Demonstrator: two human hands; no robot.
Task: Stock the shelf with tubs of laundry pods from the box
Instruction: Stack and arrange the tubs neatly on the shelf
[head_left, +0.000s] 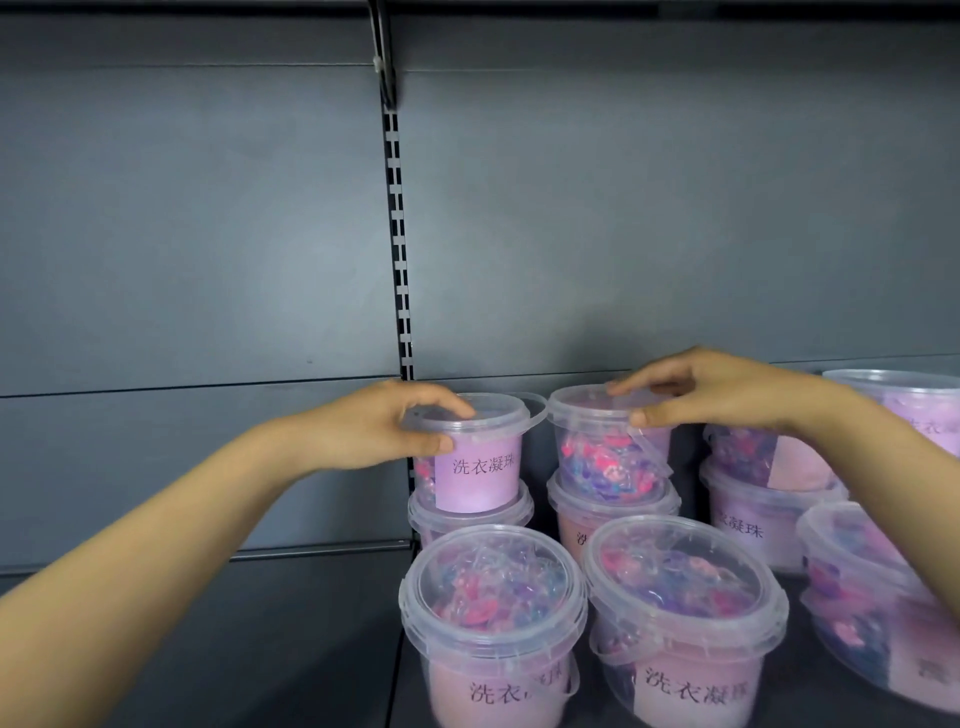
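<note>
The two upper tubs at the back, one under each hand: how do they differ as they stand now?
The left tub turns its pink printed label to the camera; the right tub shows clear wall and pods. The right tub's handle hangs down its front; the left tub's juts out beside its rim. Both are clear, lidded and gripped at the lid, by the left hand and the right hand.

The dark grey shelf (792, 584) in front of you carried clear lidded tubs of pink and purple pods in two rows. Nearest you stood the near left tub (493, 623), the near middle tub (680, 623) just beside it, and the near right tub (872, 603). Behind stood the far left tub (467, 513), far middle tub (587, 514) and far right tub (748, 514), each bearing an upper tub (478, 467).
</note>
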